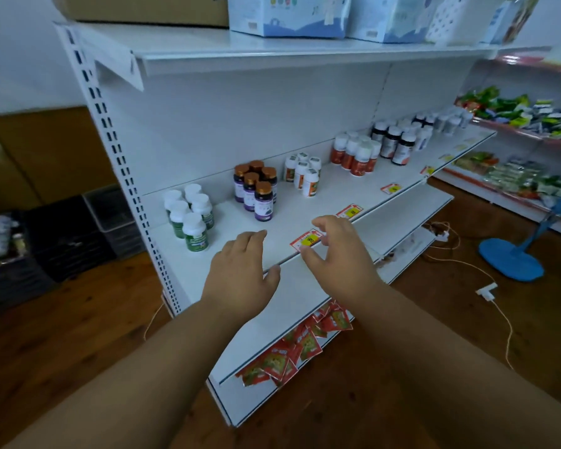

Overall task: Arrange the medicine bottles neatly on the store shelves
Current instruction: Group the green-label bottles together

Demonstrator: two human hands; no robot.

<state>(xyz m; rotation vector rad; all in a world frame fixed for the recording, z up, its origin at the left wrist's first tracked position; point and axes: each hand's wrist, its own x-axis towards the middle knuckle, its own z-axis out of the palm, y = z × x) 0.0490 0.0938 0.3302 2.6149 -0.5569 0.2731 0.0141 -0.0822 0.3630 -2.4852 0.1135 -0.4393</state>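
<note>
On the middle shelf [305,209] the bottles stand upright in tight clusters, long axes vertical, caps up; the clusters run in a line from near left to far right along the white metal board. Green bottles [191,218] with white caps sit nearest, at the left end; beside them purple bottles [256,191] carry glossy copper caps; then small white bottles [305,173] with orange labels, then orange bottles [357,155] with white caps, then dark bottles [392,144] with white caps; farther ones are too blurred to tell. All are round plastic cylinders.

Left hand [240,273] hovers over the shelf's front edge, palm down, fingers loosely spread and slightly bent, holding nothing. Right hand [337,244] is beside it, fingers curved and parted, empty; thumb and fingertips lie close to a red and yellow price tag [306,240], though whether they touch it I cannot tell.

Red sachets [292,348] hang crumpled from a lower shelf; pale boxes [289,14] sit on the top shelf; a blue fan base [510,260] rests on the wooden floor [78,335].
</note>
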